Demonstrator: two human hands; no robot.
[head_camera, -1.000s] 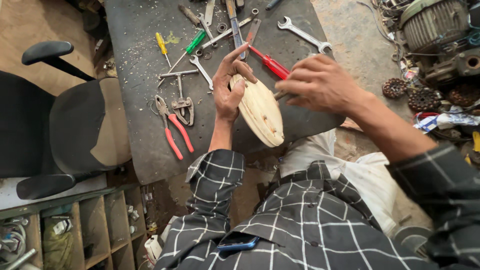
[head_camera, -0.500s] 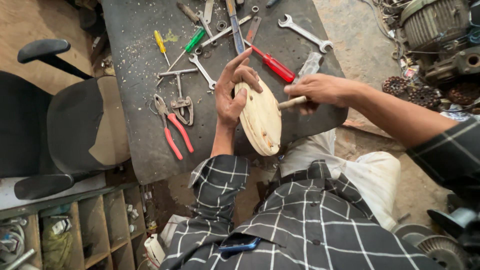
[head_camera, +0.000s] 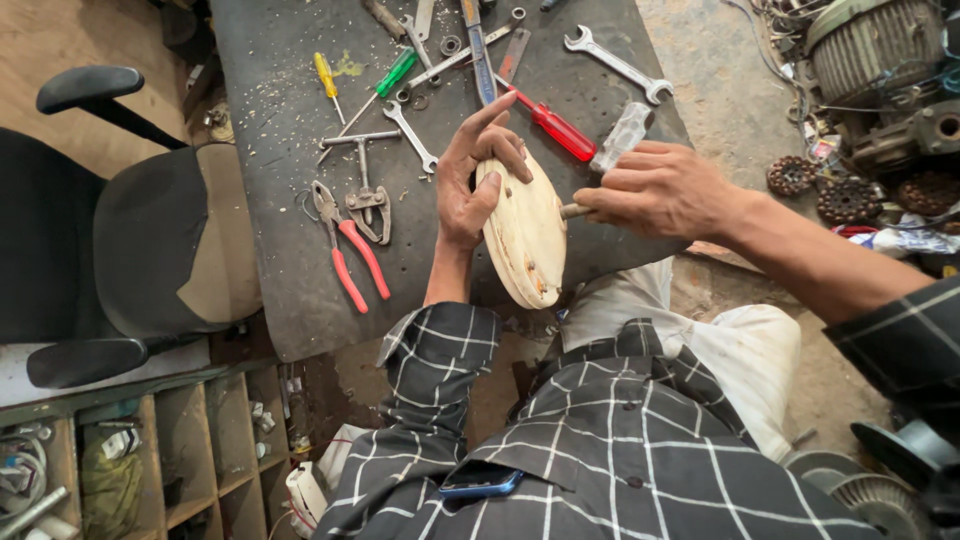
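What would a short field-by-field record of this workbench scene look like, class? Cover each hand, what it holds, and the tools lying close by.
Left hand: left hand steadies the pale oval wooden board on edge, fingers over its top rim
Right hand: right hand grips a slim wooden-handled tool whose end meets the board's face
Surface: dark dusty metal worktable
Nearby tools: red-handled screwdriver, red-handled pliers, silver open-ended spanner, green-handled screwdriver, yellow-handled screwdriver
Beside table: black office chair

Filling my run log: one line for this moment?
left hand: steadies wooden disc | right hand: grips tool handle against disc | bench: red-handled pliers
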